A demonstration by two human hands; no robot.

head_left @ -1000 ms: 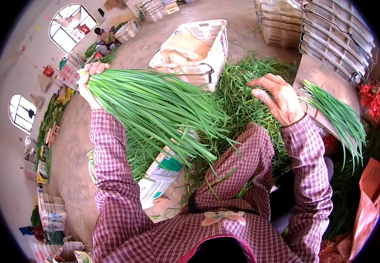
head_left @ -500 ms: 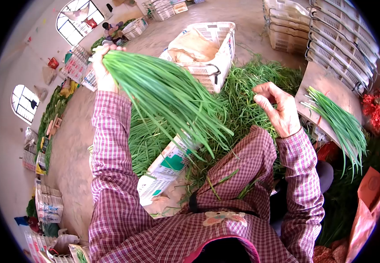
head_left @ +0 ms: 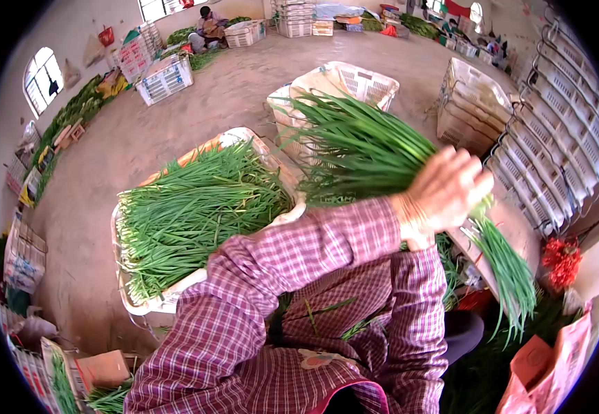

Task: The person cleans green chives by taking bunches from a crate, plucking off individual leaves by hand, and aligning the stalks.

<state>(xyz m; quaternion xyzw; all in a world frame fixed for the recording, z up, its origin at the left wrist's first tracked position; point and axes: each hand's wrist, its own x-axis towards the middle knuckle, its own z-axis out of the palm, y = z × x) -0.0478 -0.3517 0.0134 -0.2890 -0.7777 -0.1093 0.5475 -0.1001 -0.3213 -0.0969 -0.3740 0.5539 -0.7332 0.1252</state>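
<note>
My left hand [head_left: 448,190] is closed round the pale stem end of a large bunch of green leafy stalks [head_left: 368,148], whose leaves fan out to the upper left. My right hand is mostly hidden behind the left one; only its wrist [head_left: 420,241] shows, so its fingers cannot be made out. A smaller bunch [head_left: 503,272] lies on a board [head_left: 513,231] just below and right of my hands. To the left, a white crate [head_left: 275,155] is filled with stalks [head_left: 196,214] laid in rows.
Behind the bunch stands a white crate [head_left: 365,83] with cloth in it. Stacked crates [head_left: 555,124] rise at the right, above red ties [head_left: 562,262]. A pink sack [head_left: 555,366] is at the lower right. A person [head_left: 209,26] sits far back.
My left hand has swung the large bunch from the left across to the right, over my right hand. The view has shifted, and the filled crate now shows fully.
</note>
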